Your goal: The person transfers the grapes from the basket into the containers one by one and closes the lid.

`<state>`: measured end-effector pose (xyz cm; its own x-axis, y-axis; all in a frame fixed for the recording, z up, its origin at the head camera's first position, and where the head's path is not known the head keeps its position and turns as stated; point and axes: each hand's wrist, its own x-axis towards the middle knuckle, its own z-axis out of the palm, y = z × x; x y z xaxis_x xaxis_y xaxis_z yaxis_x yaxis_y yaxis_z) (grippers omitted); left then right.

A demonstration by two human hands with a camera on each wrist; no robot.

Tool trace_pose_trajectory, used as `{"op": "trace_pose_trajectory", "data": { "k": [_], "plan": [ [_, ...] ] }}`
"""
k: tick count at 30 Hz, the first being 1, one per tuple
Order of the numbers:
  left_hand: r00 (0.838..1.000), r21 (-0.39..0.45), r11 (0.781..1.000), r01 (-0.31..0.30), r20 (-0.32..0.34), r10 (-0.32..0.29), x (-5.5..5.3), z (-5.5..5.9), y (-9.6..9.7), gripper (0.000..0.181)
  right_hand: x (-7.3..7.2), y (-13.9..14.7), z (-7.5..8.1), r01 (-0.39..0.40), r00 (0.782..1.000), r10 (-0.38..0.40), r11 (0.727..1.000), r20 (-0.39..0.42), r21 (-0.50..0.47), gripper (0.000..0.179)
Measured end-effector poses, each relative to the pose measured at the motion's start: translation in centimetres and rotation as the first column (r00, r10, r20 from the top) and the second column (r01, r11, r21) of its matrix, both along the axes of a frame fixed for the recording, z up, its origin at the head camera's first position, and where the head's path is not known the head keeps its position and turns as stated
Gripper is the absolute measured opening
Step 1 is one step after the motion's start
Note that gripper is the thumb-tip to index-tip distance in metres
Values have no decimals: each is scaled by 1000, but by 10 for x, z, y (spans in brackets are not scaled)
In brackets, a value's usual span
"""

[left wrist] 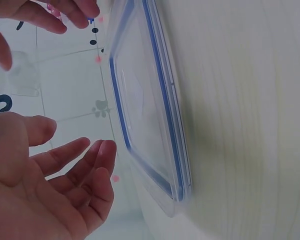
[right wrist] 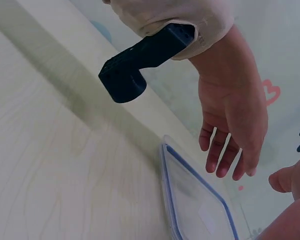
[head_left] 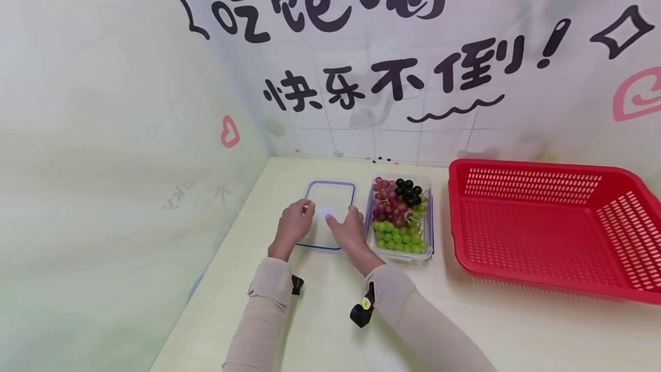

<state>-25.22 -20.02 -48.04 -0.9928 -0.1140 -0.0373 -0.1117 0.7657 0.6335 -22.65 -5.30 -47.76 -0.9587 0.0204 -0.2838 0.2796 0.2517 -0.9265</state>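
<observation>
A clear rectangular lid with a blue seal line [head_left: 325, 188] lies flat on the table, left of a clear container [head_left: 430, 228]. My left hand [head_left: 295, 224] hovers over the lid's left side, fingers loosely bent and holding nothing. Over the lid's right side is my right hand [head_left: 349, 229], thumb apart from the fingers. The left wrist view shows the left hand [left wrist: 55, 185] above the lid [left wrist: 140, 100] with a gap between them. In the right wrist view the left hand's fingers hang down, while only part of the right hand [right wrist: 295, 195] shows.
Inside the container lie red grapes [head_left: 384, 197], black grapes [head_left: 408, 189] and green grapes [head_left: 397, 237]. A large red plastic basket [head_left: 521, 234] stands to the right. Printed cloth walls [head_left: 361, 142] rise behind and left of the pale wooden table [head_left: 320, 314].
</observation>
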Motion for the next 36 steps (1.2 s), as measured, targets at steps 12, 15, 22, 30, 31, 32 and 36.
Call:
{"op": "trace_pose_trajectory", "data": {
  "k": [12,15,22,30,31,32,36],
  "plan": [
    [997,-49,997,-67,42,69,-8,-7,-13,47,-3,-7,-17,22,998,-15,995,-68,99,69],
    [995,-52,996,-75,62,78,-10,-10,-17,49,-5,-8,-20,12,998,-4,992,-67,123,66],
    [984,-60,993,-102,143,109,-12,-9,-25,51,-5,-12,-24,-11,998,22,981,-57,196,63],
    [977,-60,992,-112,174,121,-16,-12,-33,35,-5,-13,-23,-16,999,24,978,-34,208,63],
    [976,-55,992,-118,176,126,-17,-13,-33,31,-6,-13,-24,-21,999,27,977,-25,210,64],
    [975,-53,991,-122,178,130,-18,-13,-34,28,-7,-13,-24,-25,999,30,976,-19,216,63],
    [977,-74,991,-108,176,120,-20,-14,-35,26,-8,-12,-26,-38,999,43,967,-14,253,63]
  ]
}}
